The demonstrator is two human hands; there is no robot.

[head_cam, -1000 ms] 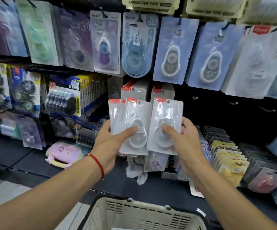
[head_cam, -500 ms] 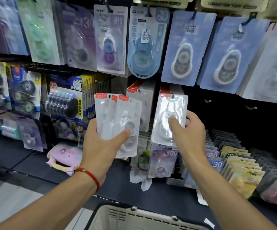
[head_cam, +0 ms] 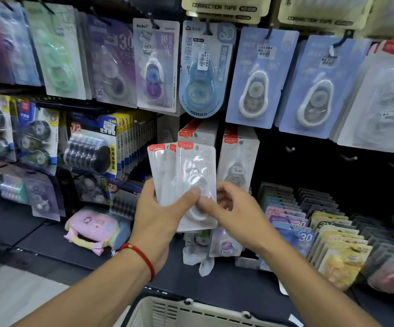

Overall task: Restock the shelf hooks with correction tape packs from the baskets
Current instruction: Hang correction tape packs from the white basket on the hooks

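Before a shelf wall (head_cam: 309,185) of hanging stationery, the left hand (head_cam: 158,220) grips a fan of correction tape packs (head_cam: 186,175); the right hand (head_cam: 233,208) pinches the front one. Light, stiff, slick blister cards look best held by the edges.

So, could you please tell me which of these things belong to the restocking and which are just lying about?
In the job:
- white packs fanned in the left hand
- right hand, touching the front pack
- matching hung packs
- basket

Lying about:
- pink pouch
- yellow packs
- blue packs
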